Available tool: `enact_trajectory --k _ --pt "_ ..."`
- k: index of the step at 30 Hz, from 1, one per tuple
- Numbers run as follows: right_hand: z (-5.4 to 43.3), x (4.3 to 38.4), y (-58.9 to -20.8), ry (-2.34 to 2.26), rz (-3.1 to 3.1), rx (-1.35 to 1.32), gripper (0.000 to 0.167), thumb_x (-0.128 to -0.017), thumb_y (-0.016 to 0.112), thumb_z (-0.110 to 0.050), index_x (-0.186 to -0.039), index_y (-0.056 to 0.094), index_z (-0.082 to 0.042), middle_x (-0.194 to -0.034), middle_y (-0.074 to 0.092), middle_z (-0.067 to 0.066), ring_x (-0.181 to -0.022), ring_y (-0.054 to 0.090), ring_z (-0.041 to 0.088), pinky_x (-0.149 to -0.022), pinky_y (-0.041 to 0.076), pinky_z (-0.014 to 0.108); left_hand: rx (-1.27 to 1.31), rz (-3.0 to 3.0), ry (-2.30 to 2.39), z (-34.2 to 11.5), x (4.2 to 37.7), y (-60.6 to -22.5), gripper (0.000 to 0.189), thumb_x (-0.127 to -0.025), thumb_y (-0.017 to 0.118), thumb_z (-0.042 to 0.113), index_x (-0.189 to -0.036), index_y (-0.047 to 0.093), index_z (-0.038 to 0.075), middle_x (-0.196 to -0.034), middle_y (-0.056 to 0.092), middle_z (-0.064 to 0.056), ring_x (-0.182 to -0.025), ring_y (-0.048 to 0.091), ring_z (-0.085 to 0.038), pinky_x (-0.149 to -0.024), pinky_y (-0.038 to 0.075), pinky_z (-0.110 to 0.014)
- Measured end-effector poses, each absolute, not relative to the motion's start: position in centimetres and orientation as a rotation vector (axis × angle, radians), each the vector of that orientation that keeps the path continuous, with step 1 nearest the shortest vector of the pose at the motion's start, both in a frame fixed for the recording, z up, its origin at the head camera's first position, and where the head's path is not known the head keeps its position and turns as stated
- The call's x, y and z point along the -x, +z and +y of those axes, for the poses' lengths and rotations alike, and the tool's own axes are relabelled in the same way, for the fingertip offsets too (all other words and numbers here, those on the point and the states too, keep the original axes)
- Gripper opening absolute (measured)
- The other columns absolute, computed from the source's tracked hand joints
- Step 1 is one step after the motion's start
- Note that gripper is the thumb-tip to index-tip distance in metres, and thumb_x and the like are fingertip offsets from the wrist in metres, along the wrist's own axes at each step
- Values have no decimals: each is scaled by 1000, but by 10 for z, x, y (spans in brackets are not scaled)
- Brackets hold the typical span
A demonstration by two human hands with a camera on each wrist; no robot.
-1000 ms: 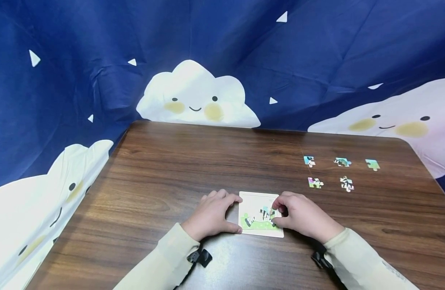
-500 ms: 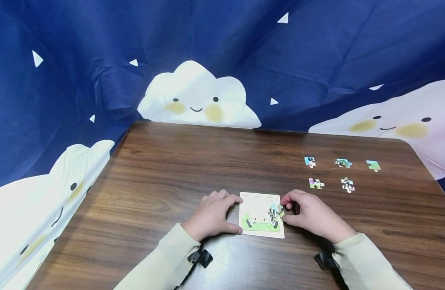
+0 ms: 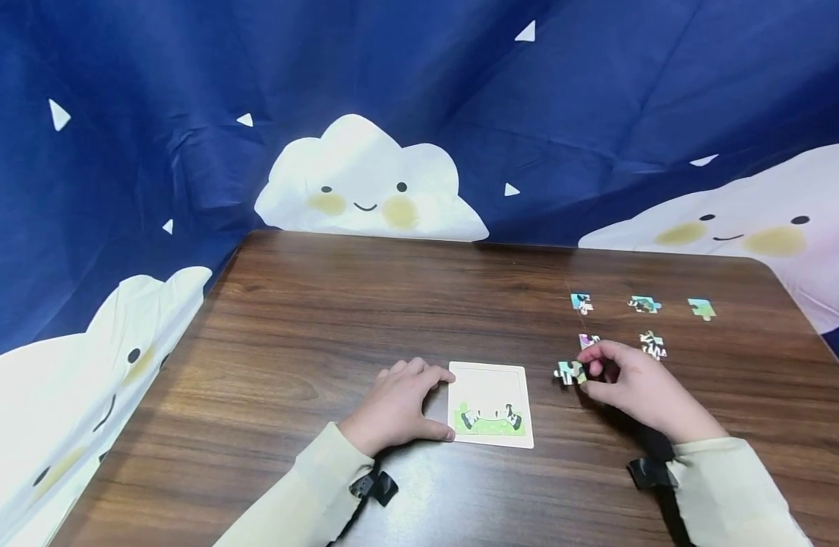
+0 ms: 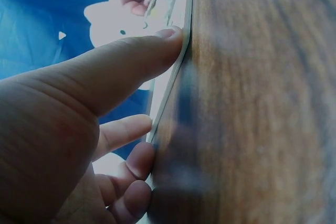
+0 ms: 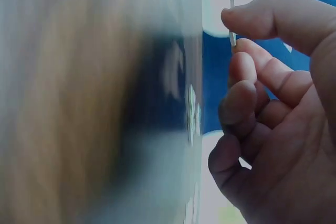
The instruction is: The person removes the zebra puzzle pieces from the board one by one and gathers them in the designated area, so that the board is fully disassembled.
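Note:
My left hand (image 3: 400,401) lies at the left side of a small white puzzle board (image 3: 486,387), thumb and index finger spread apart and touching its edge. In the left wrist view, the thumb tip rests on the rim of the board (image 4: 170,95). Green pieces with black-and-white feet fill the bottom row of the board. Right of the board, my right hand (image 3: 634,387) pinches a jigsaw piece (image 3: 567,372) by its right end, between thumb and index finger. The right wrist view shows that piece (image 5: 232,39) edge-on above the tabletop.
Several loose jigsaw pieces lie at the right, including a blue one (image 3: 581,303), a dark green one (image 3: 644,305), a green one (image 3: 701,308) and a striped one (image 3: 653,345). A pink-marked piece (image 3: 587,341) is partly behind my right hand. A blue curtain (image 3: 405,68) hangs behind the table.
My right hand has lifted the jigsaw piece away from the board and carried it right, toward the loose pieces. My left hand stays at the board's edge.

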State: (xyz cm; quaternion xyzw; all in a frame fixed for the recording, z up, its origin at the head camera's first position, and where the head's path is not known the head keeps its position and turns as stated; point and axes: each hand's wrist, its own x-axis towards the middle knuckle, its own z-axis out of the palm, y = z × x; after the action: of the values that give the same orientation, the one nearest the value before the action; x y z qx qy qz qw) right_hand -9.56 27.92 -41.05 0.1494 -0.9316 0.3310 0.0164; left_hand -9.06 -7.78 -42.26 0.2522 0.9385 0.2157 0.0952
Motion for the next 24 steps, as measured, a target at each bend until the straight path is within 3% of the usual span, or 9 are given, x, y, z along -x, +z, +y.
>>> enact_trajectory --k 10,24 --pt "337 104 -411 1031 -2887 -238 28 -83 76 -7 -108 64 0 -85 57 2 -71 50 5 -64 37 20 -750 2789 625 -78 91 -423 76 -68 86 54 -134 60 28 -115 59 5 -102 51 -16 -85 38 -35" --pt "396 108 -422 1046 -2892 -66 33 -88 70 -6 -116 59 6 -79 54 -7 -68 48 1 -61 36 19 -742 2789 630 -78 92 -425 77 -67 86 53 -134 60 28 -111 58 7 -97 49 -13 -83 36 -33"
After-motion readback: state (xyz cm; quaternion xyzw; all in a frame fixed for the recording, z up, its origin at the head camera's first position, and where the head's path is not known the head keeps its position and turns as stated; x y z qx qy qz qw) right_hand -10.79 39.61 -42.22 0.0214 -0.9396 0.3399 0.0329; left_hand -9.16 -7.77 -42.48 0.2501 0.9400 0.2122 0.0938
